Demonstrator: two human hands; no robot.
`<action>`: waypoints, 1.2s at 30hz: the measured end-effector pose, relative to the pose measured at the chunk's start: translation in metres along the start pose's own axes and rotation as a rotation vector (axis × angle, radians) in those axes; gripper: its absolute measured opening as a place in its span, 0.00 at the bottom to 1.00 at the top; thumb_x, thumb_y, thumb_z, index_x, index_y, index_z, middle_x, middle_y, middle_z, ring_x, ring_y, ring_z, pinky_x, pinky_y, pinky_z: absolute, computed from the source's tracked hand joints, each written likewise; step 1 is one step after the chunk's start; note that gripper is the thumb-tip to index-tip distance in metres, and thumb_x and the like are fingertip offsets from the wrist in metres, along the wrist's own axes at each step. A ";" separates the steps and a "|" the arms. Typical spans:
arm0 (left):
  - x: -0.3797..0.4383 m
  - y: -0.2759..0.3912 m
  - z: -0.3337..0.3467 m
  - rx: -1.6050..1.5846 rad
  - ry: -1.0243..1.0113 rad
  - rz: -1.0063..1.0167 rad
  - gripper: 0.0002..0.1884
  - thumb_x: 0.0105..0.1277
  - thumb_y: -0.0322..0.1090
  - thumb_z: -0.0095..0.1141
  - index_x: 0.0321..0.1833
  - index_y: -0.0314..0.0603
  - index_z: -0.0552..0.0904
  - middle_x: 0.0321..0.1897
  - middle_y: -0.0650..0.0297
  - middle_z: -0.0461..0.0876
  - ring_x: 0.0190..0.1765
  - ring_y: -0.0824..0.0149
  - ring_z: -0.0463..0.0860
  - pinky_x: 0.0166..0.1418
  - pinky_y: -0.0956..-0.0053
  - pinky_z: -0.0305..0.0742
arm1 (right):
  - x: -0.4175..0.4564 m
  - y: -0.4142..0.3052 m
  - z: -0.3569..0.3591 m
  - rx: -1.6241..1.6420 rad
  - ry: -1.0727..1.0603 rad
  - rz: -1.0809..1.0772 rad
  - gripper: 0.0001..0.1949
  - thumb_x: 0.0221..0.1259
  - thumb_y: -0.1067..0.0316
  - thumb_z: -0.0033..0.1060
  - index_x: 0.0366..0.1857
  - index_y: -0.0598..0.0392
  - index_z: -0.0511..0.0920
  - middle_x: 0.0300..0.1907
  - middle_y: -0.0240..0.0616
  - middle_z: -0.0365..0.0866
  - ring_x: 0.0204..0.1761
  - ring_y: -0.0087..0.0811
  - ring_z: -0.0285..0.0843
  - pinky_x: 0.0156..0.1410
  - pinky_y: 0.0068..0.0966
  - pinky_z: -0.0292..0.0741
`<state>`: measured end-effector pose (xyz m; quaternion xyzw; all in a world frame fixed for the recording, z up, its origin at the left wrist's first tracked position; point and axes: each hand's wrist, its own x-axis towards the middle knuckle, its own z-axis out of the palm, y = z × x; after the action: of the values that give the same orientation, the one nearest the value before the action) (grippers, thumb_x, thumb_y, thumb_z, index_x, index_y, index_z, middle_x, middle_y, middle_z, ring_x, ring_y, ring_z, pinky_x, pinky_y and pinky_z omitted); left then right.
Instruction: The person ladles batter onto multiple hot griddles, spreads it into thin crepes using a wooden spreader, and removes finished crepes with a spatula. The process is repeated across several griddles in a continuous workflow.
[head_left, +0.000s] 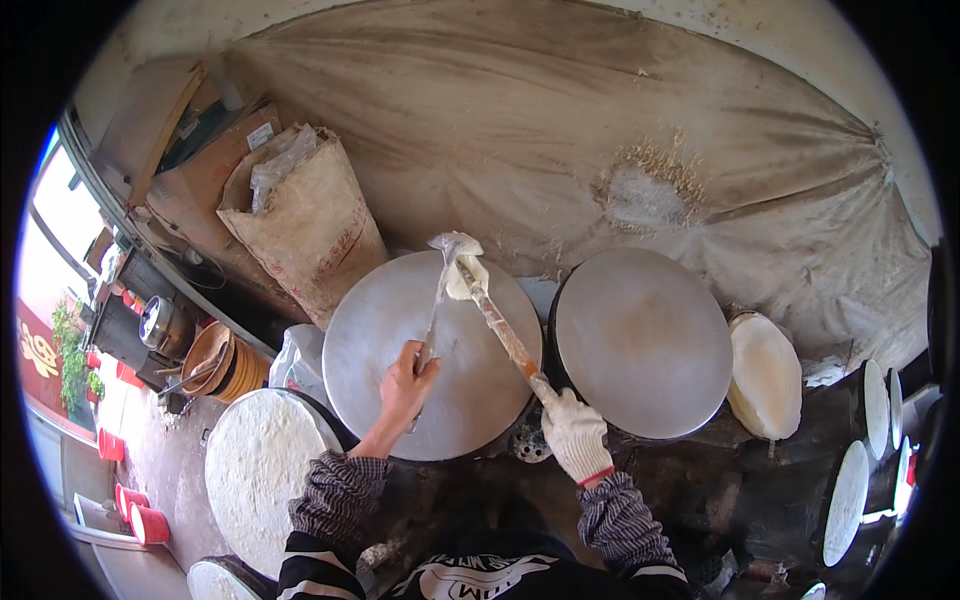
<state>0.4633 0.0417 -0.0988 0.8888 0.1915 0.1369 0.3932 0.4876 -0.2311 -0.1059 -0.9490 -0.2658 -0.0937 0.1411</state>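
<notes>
My bare left hand (409, 386) grips the long handle of a metal ladle (455, 244), its bowl smeared with pale batter. In a white knit glove, my right hand (571, 431) holds a wooden-handled tool (506, 334). That tool's far end carries a lump of white batter (468, 279) and appears to meet the ladle's bowl. Both tools are above the back part of a round metal griddle (382, 352), whose visible surface bears no batter. A second bare round griddle (645, 345) stands to the right.
At the lower left, white batter or dough covers a round griddle (259, 480). A pale round stack (765, 375) is beyond the right griddle. A woven sack (315, 225) leans behind the left griddle, beside a plastic bag (300, 360). Brown sheeting (487, 112) hangs at the back.
</notes>
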 end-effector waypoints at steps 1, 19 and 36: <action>0.004 0.000 -0.006 0.032 0.014 0.002 0.15 0.63 0.41 0.61 0.46 0.45 0.73 0.21 0.58 0.76 0.26 0.56 0.79 0.31 0.61 0.70 | -0.003 -0.002 -0.003 -0.005 -0.026 0.032 0.30 0.57 0.65 0.59 0.67 0.31 0.68 0.27 0.38 0.73 0.21 0.41 0.78 0.23 0.41 0.74; 0.004 -0.026 -0.048 0.248 0.057 0.040 0.15 0.59 0.36 0.63 0.44 0.46 0.71 0.21 0.57 0.75 0.26 0.51 0.78 0.31 0.60 0.69 | 0.007 -0.004 -0.043 0.235 -0.143 0.381 0.25 0.56 0.65 0.58 0.61 0.35 0.75 0.34 0.44 0.81 0.36 0.45 0.82 0.45 0.41 0.79; -0.012 -0.040 -0.077 0.228 0.114 -0.031 0.15 0.58 0.35 0.64 0.40 0.42 0.70 0.19 0.58 0.71 0.23 0.57 0.74 0.30 0.63 0.68 | 0.047 -0.025 -0.003 0.679 -0.150 0.147 0.24 0.59 0.59 0.59 0.62 0.37 0.74 0.46 0.45 0.83 0.44 0.45 0.83 0.48 0.36 0.79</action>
<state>0.4125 0.1108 -0.0793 0.9154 0.2417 0.1585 0.2802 0.5132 -0.1893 -0.0860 -0.8689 -0.2226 0.0801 0.4348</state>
